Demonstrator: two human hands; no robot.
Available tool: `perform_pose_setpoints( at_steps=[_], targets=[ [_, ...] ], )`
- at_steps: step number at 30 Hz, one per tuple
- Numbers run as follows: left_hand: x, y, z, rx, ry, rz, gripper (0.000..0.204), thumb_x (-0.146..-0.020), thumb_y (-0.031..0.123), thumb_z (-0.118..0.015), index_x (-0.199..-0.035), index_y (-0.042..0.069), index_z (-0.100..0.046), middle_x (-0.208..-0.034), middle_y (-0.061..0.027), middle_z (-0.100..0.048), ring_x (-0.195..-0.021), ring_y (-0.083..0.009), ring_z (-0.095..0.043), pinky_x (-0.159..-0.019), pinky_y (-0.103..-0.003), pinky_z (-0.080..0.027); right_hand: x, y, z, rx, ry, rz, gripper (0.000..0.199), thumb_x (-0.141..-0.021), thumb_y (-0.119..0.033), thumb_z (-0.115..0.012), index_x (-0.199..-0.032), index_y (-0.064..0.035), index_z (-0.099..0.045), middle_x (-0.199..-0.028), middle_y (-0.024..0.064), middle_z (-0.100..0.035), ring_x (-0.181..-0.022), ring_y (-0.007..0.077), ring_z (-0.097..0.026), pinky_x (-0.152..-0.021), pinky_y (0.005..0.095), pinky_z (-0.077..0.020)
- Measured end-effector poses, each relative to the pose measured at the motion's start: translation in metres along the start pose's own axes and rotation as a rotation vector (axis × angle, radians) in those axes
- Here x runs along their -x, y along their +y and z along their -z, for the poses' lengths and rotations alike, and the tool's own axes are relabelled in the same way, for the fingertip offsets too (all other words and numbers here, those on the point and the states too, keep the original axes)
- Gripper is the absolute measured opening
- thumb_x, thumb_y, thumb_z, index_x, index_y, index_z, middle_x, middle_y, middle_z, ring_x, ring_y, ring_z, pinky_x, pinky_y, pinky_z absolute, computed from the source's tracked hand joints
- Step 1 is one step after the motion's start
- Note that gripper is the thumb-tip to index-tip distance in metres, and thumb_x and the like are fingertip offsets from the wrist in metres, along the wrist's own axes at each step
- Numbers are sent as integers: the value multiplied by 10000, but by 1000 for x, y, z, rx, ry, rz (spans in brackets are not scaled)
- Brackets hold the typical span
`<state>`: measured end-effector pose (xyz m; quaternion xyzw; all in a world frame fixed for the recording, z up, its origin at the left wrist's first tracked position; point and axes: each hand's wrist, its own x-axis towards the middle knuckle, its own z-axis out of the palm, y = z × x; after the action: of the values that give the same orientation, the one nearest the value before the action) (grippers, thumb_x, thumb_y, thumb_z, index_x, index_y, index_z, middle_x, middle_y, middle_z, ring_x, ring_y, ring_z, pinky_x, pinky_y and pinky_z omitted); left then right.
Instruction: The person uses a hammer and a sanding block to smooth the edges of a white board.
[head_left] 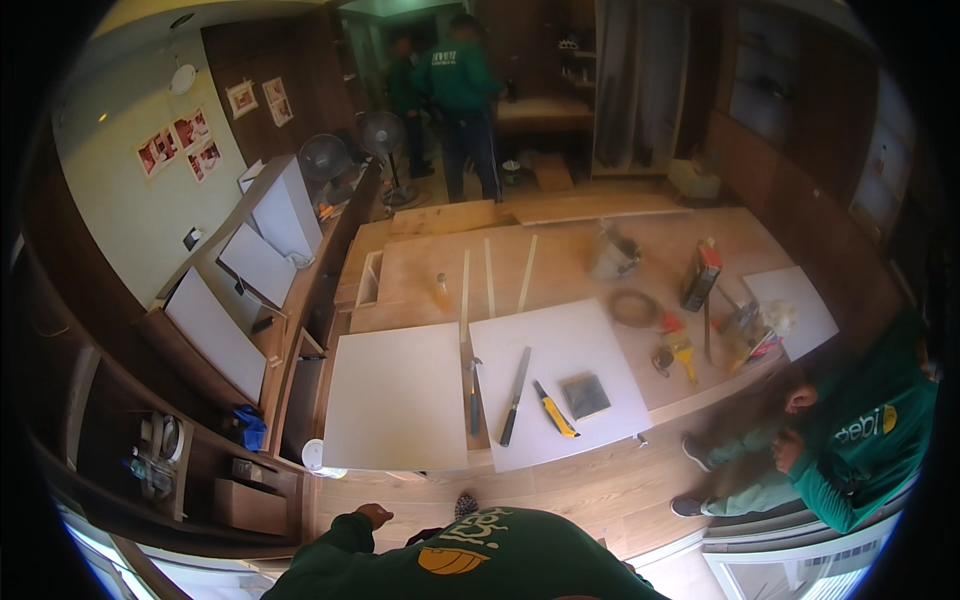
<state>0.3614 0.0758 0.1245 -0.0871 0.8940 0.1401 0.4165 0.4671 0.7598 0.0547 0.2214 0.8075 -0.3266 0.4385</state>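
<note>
My left hand (376, 514) hangs near the lower edge, below the left white panel (395, 400) and apart from it; its fingers are too small and blurred to read. My right hand is out of sight. On the right white panel (570, 345) lie a file (516, 395) with a dark handle, a yellow and black utility knife (556, 411) and a dark square pad (585, 396). A hammer (474, 395) lies in the gap between the panels. None of these tools is touched by a hand.
Behind the panels, the wooden worktable (420, 260) bears thin strips (490, 280), a bucket (613, 252), a tape roll (635, 307), a red-topped can (702, 272) and a yellow brush (682, 355). A co-worker (860, 430) stands at right; others (460, 90) are at the back. Shelving lines the left.
</note>
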Motion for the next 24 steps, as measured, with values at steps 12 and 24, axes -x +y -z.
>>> perform_pose_setpoints(
  at_steps=[12, 24],
  targets=[
    [-3, 4, -2, -45, 21, 8, 647, -964, 594, -491, -1207, 35, -711, -1328, -218, -639, -1260, -384, -575, -1096, -461, -422, -4, -4, 0, 29, 1, 18, 444, -894, -481, -605, -1128, -121, -718, -1010, 147, -722, -933, 302, -679, -827, 429, -517],
    [-2, 6, -7, -29, 0, -11, 651, -971, 588, -464, -1204, 32, -711, -1324, -222, -639, -1257, -387, -577, -1094, -465, -425, -3, 2, 0, 66, 3, 24, 461, -900, -507, -572, -1144, -143, -718, -1053, 155, -719, -986, 315, -673, -869, 431, -510]
  ],
)
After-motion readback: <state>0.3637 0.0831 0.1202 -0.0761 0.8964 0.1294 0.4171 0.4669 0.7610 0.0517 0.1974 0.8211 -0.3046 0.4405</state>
